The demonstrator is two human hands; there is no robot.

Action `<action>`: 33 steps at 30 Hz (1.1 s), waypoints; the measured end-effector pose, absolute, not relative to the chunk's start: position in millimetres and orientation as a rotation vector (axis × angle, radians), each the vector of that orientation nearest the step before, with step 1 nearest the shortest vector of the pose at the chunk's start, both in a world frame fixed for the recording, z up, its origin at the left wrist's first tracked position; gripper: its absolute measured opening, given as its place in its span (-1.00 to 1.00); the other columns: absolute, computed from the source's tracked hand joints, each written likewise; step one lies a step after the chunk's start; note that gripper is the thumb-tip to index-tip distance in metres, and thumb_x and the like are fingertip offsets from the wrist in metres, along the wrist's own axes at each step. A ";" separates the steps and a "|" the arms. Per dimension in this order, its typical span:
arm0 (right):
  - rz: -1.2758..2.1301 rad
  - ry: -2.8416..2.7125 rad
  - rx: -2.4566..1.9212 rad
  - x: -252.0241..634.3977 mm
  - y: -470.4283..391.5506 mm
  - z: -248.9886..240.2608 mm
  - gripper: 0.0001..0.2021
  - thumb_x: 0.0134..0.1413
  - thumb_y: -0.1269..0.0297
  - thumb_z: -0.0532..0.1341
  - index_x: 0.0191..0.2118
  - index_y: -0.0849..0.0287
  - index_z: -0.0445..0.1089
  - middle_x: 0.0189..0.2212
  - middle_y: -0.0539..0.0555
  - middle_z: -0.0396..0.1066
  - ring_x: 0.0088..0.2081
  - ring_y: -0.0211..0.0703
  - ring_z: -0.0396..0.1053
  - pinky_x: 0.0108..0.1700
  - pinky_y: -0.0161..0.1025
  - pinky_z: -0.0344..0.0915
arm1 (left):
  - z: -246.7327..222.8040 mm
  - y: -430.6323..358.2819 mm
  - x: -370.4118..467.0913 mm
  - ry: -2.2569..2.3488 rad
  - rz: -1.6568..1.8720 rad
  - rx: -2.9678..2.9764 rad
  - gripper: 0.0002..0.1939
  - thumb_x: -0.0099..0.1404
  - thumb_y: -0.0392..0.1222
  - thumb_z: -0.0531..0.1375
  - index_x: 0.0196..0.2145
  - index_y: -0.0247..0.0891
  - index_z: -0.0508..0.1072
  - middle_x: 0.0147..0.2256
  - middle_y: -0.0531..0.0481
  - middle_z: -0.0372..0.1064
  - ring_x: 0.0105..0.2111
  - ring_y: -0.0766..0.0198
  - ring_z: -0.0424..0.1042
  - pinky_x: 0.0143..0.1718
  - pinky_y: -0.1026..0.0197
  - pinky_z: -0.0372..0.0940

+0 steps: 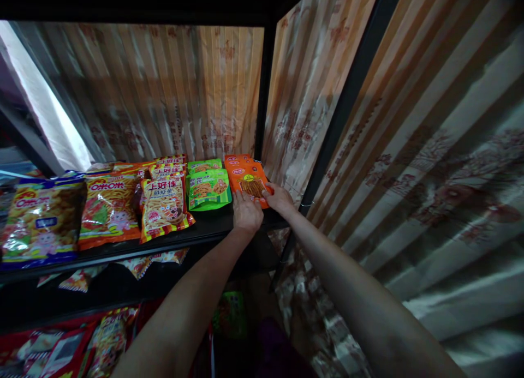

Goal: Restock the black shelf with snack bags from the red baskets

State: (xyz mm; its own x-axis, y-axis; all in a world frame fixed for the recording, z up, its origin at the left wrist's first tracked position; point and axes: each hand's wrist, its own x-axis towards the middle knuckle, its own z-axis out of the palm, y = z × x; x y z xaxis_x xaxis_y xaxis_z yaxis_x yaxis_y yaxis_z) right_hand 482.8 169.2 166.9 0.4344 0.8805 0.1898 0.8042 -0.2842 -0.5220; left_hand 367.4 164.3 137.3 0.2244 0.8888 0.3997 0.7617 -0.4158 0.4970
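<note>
An orange snack bag [250,180] with a picture of brown strips lies at the right end of the black shelf, in front of other orange bags [234,159]. My left hand [247,211] rests on its lower left part, fingers stretched out over the front. At the bag's right edge, my right hand [280,199] is closed on it, thumb on the front and the other fingers partly hidden. Just left of my left hand stands a green snack bag [208,189], with another green bag behind it.
Further left on the shelf [216,221] are red-and-yellow bags [164,206], an orange noodle-snack bag [109,206] and a blue-edged bag [43,220]. A black post [347,100] and pleated curtain [442,165] border the right side. More packets [110,340] lie below.
</note>
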 end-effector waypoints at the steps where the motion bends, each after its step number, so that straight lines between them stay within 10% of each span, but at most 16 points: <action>1: 0.166 -1.414 -2.138 482.5 169.1 166.2 -0.59 0.15 0.25 0.09 0.11 0.21 0.28 0.02 0.16 0.38 0.04 -0.06 0.33 0.08 -0.20 0.21 | 136.7 164.9 368.1 1.575 0.987 2.295 -0.48 0.29 -0.21 -0.04 0.11 -0.66 0.20 0.16 -0.52 0.10 0.26 -0.08 -0.05 0.22 -0.09 -0.02; 12: -0.354 -1.605 -1.521 413.9 94.7 160.2 -0.63 0.17 0.26 0.00 0.04 0.23 0.32 0.12 0.24 0.23 0.17 0.03 0.15 0.19 0.04 0.08 | 104.8 62.9 290.1 0.874 1.434 2.432 -0.44 0.23 -0.41 -0.07 0.20 -0.41 0.05 0.24 -0.29 0.03 0.30 0.13 -0.14 0.24 -0.08 0.04; 22: 0.577 -1.757 -1.311 268.2 37.0 73.7 -0.72 0.15 0.27 0.02 -0.10 0.14 0.40 -0.02 0.16 0.39 0.02 -0.12 0.35 0.08 -0.10 0.26 | -65.3 -45.4 81.9 1.936 0.703 1.664 -0.61 0.06 -0.58 0.01 -0.31 -0.25 0.49 0.01 -0.10 0.36 0.03 0.21 0.35 0.10 0.16 0.24; 33: 1.402 -2.693 -1.412 231.4 38.9 9.3 -0.61 0.07 0.32 0.10 0.05 0.10 0.34 -0.12 0.12 0.48 -0.13 -0.12 0.43 -0.13 -0.25 0.31 | -107.5 -10.9 21.2 1.918 0.115 1.374 -0.72 0.26 -0.43 0.03 -0.17 -0.27 0.48 -0.16 -0.10 0.48 -0.12 0.27 0.45 -0.08 0.31 0.25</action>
State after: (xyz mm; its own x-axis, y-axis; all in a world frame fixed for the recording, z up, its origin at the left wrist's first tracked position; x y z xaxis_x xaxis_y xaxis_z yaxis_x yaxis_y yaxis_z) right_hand 231.4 38.9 9.3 -0.6270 0.5851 -0.5143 0.7569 0.3013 -0.5799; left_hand 21.2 -10.9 -107.5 -0.1323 0.8427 -0.5219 0.7742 0.4167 0.4765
